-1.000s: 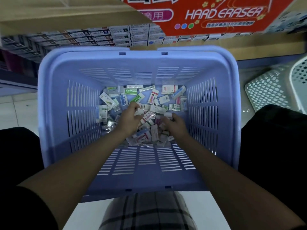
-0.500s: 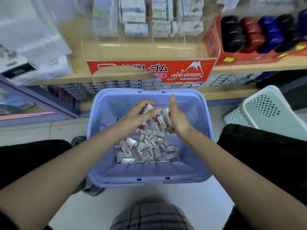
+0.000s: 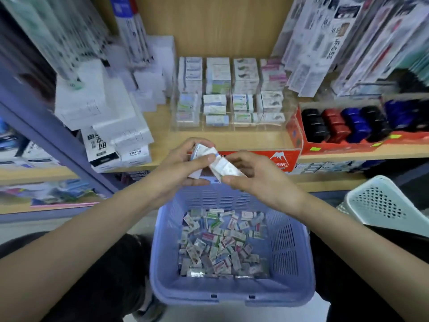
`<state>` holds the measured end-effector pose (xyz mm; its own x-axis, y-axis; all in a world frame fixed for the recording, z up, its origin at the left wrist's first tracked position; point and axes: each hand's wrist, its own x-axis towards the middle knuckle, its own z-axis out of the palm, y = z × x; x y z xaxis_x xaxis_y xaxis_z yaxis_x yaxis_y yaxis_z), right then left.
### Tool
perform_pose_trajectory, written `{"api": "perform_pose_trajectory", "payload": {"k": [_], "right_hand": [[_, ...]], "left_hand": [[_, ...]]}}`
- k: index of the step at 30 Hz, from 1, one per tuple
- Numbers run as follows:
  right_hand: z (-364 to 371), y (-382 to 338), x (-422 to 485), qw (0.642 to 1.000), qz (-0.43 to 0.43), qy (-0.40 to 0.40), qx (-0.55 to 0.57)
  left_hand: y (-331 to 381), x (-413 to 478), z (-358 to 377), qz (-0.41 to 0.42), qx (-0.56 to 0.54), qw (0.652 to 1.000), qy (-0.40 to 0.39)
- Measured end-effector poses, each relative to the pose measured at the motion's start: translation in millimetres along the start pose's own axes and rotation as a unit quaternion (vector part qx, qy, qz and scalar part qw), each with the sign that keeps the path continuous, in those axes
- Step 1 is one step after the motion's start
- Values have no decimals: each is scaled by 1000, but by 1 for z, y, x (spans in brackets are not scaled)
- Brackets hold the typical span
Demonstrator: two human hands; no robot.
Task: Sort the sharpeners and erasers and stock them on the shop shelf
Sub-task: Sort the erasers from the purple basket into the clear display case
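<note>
Both hands are raised in front of the wooden shelf (image 3: 162,135), above the lilac basket (image 3: 162,263). My left hand (image 3: 178,168) grips a small stack of wrapped erasers (image 3: 200,152) between thumb and fingers. My right hand (image 3: 260,180) pinches the end of another white wrapped eraser (image 3: 224,167) that touches the left hand's stack. Several loose wrapped erasers (image 3: 220,242) lie on the basket's floor. A clear divided display case (image 3: 229,94) on the shelf holds stacked erasers in rows.
White refill boxes (image 3: 111,126) stand left of the case. A red tray of black, red and blue sharpeners (image 3: 348,124) sits to the right. A pale perforated basket (image 3: 380,203) stands at the right. Hanging packets fill the upper shelf sides.
Both hands lifted out of the basket with erasers and rose to shelf height. My view tilted up from the basket to the shelf.
</note>
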<state>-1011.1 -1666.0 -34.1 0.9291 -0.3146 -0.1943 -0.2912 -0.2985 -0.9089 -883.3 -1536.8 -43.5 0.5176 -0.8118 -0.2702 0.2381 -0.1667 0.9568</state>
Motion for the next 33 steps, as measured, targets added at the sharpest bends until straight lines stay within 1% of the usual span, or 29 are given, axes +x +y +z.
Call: {"api": "perform_pose_trajectory", "payload": {"k": [2, 4, 6, 9, 12, 15, 18, 22, 26, 29, 31, 33], "right_hand": [[-1, -6, 5, 997, -19, 60, -33], [-4, -13, 9, 994, -36, 96, -31], [-6, -22, 10, 990, -55, 122, -51], [-10, -30, 16, 975, -101, 155, -124], [-13, -33, 25, 962, -127, 173, -167], [-18, -33, 33, 967, -115, 168, -156], [-17, -30, 35, 980, -78, 147, -106], [-18, -22, 35, 982, -47, 158, -90], [-22, -12, 42, 968, -73, 162, -178], [-25, -3, 64, 964, -68, 179, -184], [-33, -1, 89, 956, -56, 208, -198], [-41, -2, 120, 937, -64, 240, -247]], "left_hand": [[6, 3, -1, 3, -48, 999, 8], [13, 8, 1, 10, -72, 997, 21], [20, 15, 3, 20, -82, 996, 40], [27, 25, 6, 43, -85, 993, 66], [31, 30, 6, 55, -75, 992, 80], [32, 35, 5, 47, -69, 993, 89], [31, 37, 6, 42, -79, 992, 87], [28, 41, 9, 21, -89, 991, 93], [24, 48, 5, 2, -76, 991, 110], [27, 53, -4, 3, -99, 988, 122], [30, 54, -11, -4, -119, 982, 143], [33, 54, -18, -12, -129, 978, 163]]}}
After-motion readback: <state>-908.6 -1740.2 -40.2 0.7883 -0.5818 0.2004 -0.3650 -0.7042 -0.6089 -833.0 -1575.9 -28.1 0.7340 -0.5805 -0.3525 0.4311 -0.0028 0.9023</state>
